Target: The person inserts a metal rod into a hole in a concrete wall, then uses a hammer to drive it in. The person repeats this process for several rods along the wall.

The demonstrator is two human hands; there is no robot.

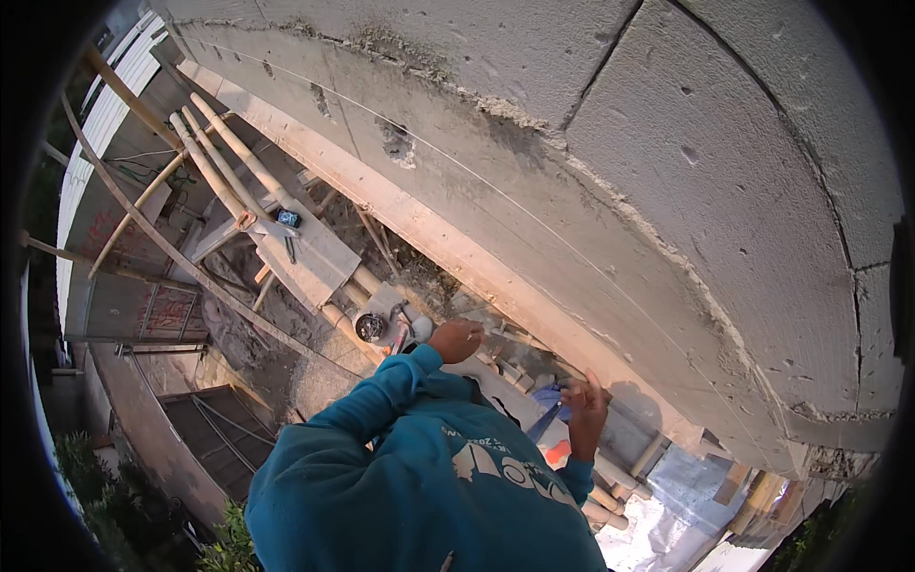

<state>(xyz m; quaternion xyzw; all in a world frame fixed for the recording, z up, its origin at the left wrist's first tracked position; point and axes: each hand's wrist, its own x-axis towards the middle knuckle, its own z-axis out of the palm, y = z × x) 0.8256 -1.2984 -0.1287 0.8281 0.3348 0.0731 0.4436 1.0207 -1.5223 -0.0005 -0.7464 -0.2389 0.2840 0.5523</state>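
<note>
My left hand (457,340) reaches out from a teal sleeve above the scaffold, its fingers drawn together. Anything between those fingertips is too small to make out. Off to the right, my right hand (586,412) is held up close to the wall's lower ledge, with the index finger raised and the other fingers bent in. Whether it pinches something thin cannot be seen. Just left of my left hand, a round dark container (371,327) holds small metal pieces, and a hammer (401,313) lies beside it. Blue material (547,397) shows behind my right hand.
A concrete wall (534,229) with a taut white string (457,164) crosses the view. Below it runs a pale ledge (429,248). Bamboo poles (212,157) carry boards (319,253) with a small blue box (289,218) and pliers (291,250). The ground drops away at left.
</note>
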